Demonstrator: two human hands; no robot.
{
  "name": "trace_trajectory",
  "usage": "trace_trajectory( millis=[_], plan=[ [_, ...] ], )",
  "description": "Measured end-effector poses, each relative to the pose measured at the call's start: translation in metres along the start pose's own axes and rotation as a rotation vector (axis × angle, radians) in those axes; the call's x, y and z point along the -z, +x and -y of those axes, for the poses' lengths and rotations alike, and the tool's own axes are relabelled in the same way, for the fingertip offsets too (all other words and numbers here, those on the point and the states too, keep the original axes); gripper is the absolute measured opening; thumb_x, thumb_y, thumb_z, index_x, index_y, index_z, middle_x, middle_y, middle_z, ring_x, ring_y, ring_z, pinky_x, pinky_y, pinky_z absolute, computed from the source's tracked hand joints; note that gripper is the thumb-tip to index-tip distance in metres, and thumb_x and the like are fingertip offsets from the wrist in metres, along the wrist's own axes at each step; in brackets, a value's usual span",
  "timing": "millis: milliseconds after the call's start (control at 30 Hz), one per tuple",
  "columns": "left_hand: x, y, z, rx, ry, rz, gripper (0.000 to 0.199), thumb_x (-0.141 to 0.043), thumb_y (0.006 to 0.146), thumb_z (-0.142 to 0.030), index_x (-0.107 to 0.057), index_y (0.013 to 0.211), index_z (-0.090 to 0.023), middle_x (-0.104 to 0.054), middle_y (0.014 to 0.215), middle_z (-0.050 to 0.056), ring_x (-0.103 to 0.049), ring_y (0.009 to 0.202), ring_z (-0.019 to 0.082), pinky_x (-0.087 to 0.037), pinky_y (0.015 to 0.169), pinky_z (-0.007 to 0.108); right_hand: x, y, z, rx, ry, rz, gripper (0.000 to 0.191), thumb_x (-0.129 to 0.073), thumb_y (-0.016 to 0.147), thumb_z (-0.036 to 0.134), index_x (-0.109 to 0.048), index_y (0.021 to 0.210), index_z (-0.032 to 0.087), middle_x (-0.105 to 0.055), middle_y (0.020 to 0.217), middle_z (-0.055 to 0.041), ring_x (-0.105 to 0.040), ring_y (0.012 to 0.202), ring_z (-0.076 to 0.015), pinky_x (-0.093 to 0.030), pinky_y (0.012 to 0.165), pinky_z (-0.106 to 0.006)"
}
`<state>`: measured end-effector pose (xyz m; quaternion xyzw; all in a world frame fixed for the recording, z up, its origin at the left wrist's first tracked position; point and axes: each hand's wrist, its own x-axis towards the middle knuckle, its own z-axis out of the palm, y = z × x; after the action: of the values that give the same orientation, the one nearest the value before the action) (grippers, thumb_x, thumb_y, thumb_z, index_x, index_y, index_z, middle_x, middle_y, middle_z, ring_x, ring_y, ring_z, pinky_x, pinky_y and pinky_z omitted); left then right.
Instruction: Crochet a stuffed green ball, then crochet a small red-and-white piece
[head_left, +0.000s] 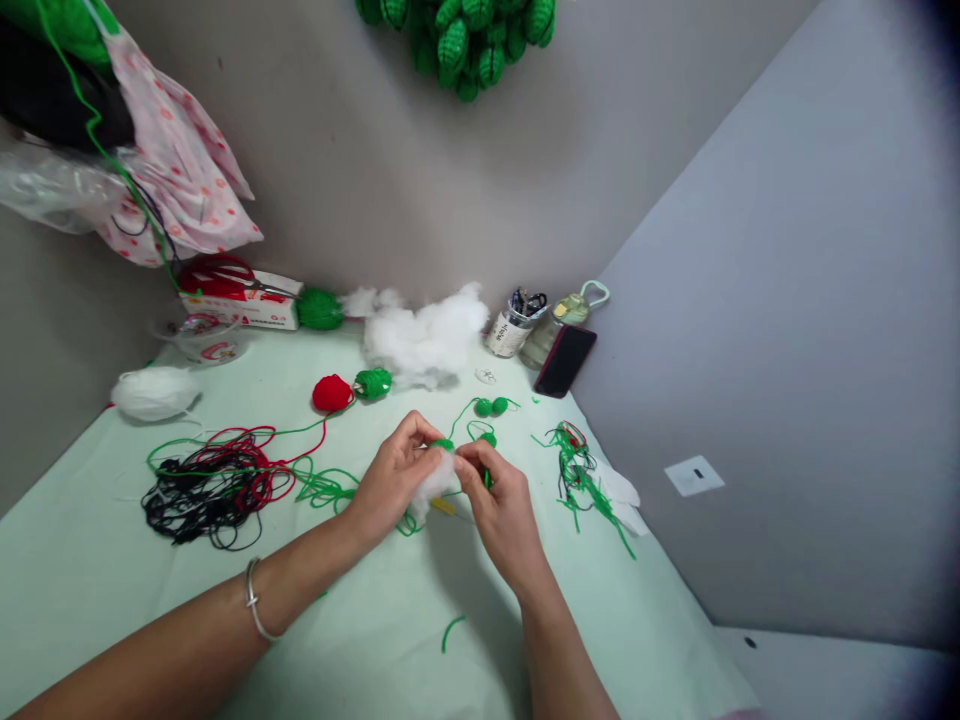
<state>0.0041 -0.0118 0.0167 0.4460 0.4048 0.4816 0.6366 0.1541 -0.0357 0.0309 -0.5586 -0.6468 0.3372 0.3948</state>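
Green knitting is clamped by fingers of the left hand; the right hand's hold, I cannot tell. Stuffing at six o'clock could drop if fingers loosen

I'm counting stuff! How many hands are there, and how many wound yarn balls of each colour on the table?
Bare hands, left hand and right hand: 2
Green wound yarn balls, larger one and smaller one: 2
Round red wound yarn ball: 1
Oblong white wound yarn ball: 1
Total: 6
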Motion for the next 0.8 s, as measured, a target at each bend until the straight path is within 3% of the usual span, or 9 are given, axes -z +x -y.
trace_trajectory(
  millis=[100,233,433,533,633,800],
  plan=[
    [-0.002,0.0,0.001,0.028,0.003,0.033,0.026,-0.069,0.082,-0.039,-0.051,0.089,-0.022,-0.053,0.071,-0.006,-0.055,0.059,0.012,-0.044,0.053,0.023,-0.003,0.0,-0.005,-0.022,-0.041,-0.042,0.024,-0.058,0.093,0.034,-0.059,0.073,0.021,-0.052,0.067,0.0038,-0.044,0.063,-0.0126,-0.032,0.06,-0.026],
    [0.002,0.001,-0.001,0.027,-0.008,0.163,0.027,-0.065,0.09,-0.045,-0.053,0.094,-0.021,-0.055,0.074,-0.006,-0.057,0.063,0.011,-0.047,0.059,0.024,-0.002,0.0,-0.008,-0.058,-0.036,-0.138,0.027,-0.064,0.087,0.033,-0.055,0.065,0.021,-0.046,0.059,0.0055,-0.038,0.058,-0.0114,-0.027,0.056,-0.027],
    [0.01,0.007,-0.005,0.037,-0.029,0.339,0.031,-0.071,0.088,-0.043,-0.053,0.099,-0.021,-0.06,0.086,-0.003,-0.061,0.072,0.012,-0.048,0.067,0.026,0.007,-0.002,0.005,-0.072,0.151,-0.059,0.033,-0.058,0.094,0.041,-0.055,0.069,0.02,-0.048,0.063,0.0044,-0.041,0.062,-0.0119,-0.033,0.06,-0.026],
    [0.007,0.008,-0.001,-0.026,0.051,0.187,0.025,-0.07,0.083,-0.036,-0.051,0.088,-0.021,-0.054,0.076,-0.005,-0.053,0.063,0.011,-0.042,0.059,0.025,0.003,-0.006,0.012,-0.071,0.117,0.012,0.031,-0.055,0.096,0.039,-0.054,0.071,0.02,-0.046,0.065,0.0046,-0.04,0.063,-0.0117,-0.031,0.06,-0.026],
    [0.003,0.009,0.003,-0.101,0.122,0.014,0.02,-0.069,0.076,-0.026,-0.05,0.079,-0.021,-0.048,0.074,-0.006,-0.046,0.064,0.01,-0.038,0.061,0.024,-0.005,-0.01,0.015,-0.07,0.063,0.047,0.028,-0.051,0.098,0.035,-0.054,0.074,0.02,-0.044,0.065,0.0053,-0.038,0.061,-0.011,-0.029,0.059,-0.026],
    [0.003,0.007,-0.002,-0.038,0.112,0.038,0.015,-0.064,0.08,-0.027,-0.051,0.081,-0.021,-0.048,0.069,-0.006,-0.044,0.059,0.011,-0.035,0.055,0.024,-0.008,-0.01,0.007,-0.069,0.036,0.023,0.023,-0.057,0.094,0.033,-0.052,0.075,0.021,-0.04,0.063,0.007,-0.034,0.059,-0.0104,-0.026,0.056,-0.025]
  ],
)
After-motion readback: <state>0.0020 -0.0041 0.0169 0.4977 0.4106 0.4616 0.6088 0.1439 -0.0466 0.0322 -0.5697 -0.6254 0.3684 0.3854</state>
